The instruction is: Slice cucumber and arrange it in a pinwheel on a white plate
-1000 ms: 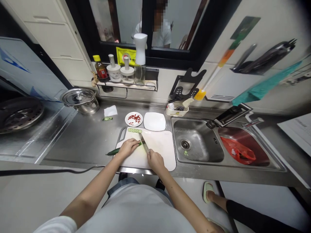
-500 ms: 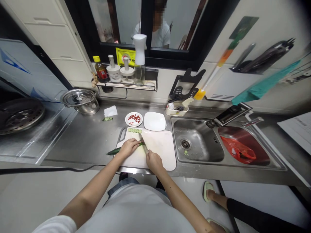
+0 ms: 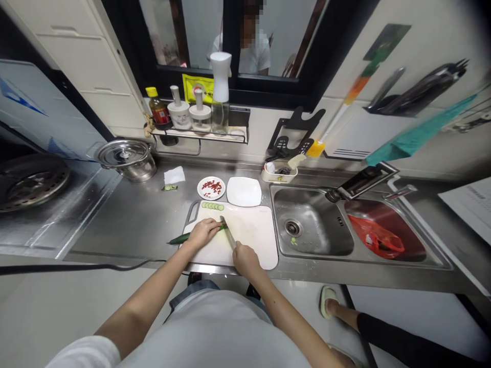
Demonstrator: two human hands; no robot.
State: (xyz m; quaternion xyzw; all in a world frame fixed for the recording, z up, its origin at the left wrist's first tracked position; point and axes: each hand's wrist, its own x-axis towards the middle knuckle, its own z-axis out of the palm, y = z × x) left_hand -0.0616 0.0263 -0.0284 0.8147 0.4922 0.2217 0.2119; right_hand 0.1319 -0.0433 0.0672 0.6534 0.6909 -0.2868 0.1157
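My left hand point(image 3: 204, 233) is closed over a green cucumber point(image 3: 180, 238), which lies across the left part of the white cutting board point(image 3: 257, 230). In my right hand point(image 3: 245, 258) is the handle of a knife point(image 3: 229, 234). Its blade points up and left, with the tip beside the cucumber's cut end near my left fingers. Several cucumber slices point(image 3: 212, 206) lie in an overlapping row at the board's top edge. Behind the board are a white plate with chopped red pieces point(image 3: 211, 188) and a bare white plate point(image 3: 244, 191).
To the right is a steel sink point(image 3: 314, 220) with a red bag point(image 3: 378, 237) in its far basin. A lidded pot point(image 3: 128, 159) and a white paper point(image 3: 174, 175) stand and lie left. A person's leg point(image 3: 383, 327) shows at lower right.
The knife and my right hand have moved slightly; the blade tip is now lower, away from the row of slices. My left hand still holds the cucumber.
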